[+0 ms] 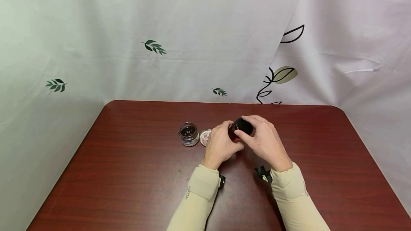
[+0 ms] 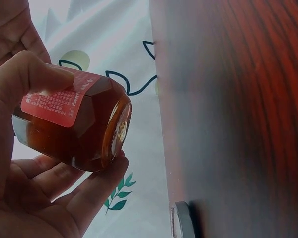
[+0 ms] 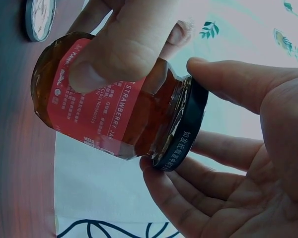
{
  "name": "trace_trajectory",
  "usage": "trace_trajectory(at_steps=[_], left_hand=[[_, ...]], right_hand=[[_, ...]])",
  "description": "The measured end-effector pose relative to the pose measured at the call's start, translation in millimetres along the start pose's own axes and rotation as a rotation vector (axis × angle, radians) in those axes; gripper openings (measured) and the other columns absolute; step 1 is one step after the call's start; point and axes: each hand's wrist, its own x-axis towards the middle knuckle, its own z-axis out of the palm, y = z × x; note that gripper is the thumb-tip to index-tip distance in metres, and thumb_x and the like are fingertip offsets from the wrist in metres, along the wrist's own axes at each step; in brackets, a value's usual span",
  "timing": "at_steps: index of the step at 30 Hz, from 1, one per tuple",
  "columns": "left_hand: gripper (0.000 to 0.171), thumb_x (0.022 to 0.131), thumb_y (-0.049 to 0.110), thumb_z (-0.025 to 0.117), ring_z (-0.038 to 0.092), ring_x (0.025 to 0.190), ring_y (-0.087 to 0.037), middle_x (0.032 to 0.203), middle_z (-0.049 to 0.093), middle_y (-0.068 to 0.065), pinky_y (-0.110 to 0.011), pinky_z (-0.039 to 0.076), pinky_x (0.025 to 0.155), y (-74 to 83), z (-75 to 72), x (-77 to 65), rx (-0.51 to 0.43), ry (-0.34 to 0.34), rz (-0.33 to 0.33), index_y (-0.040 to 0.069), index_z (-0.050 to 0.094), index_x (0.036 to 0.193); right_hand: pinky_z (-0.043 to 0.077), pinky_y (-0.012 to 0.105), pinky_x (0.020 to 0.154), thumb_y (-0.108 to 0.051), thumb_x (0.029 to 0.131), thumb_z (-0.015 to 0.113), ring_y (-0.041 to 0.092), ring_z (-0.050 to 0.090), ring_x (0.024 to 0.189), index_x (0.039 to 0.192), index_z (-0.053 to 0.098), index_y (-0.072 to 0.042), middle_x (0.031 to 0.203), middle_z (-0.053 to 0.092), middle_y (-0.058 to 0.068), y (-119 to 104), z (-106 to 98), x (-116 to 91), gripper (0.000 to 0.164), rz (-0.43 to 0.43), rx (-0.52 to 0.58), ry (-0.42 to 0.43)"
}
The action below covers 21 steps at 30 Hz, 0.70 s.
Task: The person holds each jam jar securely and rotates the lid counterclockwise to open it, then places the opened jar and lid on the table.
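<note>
A faceted glass jar of strawberry jam (image 3: 144, 106) with a red label is held tilted above the table. My left hand (image 1: 221, 145) grips its body, thumb (image 2: 49, 74) across the label and fingers beneath, as the left wrist view shows. At the other end my right hand (image 1: 263, 140) pinches the rim of the black lid (image 3: 181, 131) between thumb and fingers; the lid sits on the jar's mouth. Left of the hands, an uncovered glass jar (image 1: 188, 134) with dark contents stands on the table. A loose round lid (image 1: 205, 137) lies beside it, partly hidden by my left hand.
The dark red wooden table (image 1: 135, 174) has rounded far corners. Behind it hangs a pale curtain (image 1: 199, 38) printed with leaves. Dark straps show at both cuffs, near the cream sleeves (image 1: 202, 188).
</note>
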Motion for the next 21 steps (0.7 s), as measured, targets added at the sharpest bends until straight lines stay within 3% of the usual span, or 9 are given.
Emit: trace_trajectory(at_steps=[5, 21], left_hand=[[0.050, 0.061, 0.037, 0.073, 0.057, 0.074, -0.011, 0.084, 0.060, 0.006, -0.029, 0.048, 0.066, -0.2, -0.3, -0.1, -0.002, -0.001, 0.006, 0.016, 0.059, 0.105], [0.048, 0.062, 0.037, 0.072, 0.056, 0.074, -0.009, 0.085, 0.060, 0.007, -0.027, 0.048, 0.066, 0.0, -0.8, -1.4, -0.006, -0.007, 0.013, 0.016, 0.059, 0.104]], right_hand=[[0.046, 0.032, 0.070, -0.037, 0.080, 0.069, 0.013, 0.055, 0.077, 0.118, 0.062, -0.005, 0.115, 0.060, 0.003, 0.9, 0.0, 0.0, 0.049, -0.016, -0.008, -0.007], [0.046, 0.038, 0.084, -0.034, 0.081, 0.070, 0.020, 0.057, 0.103, 0.117, 0.062, -0.004, 0.116, 0.060, 0.007, 3.8, -2.2, 0.0, 0.047, -0.051, -0.013, -0.022]])
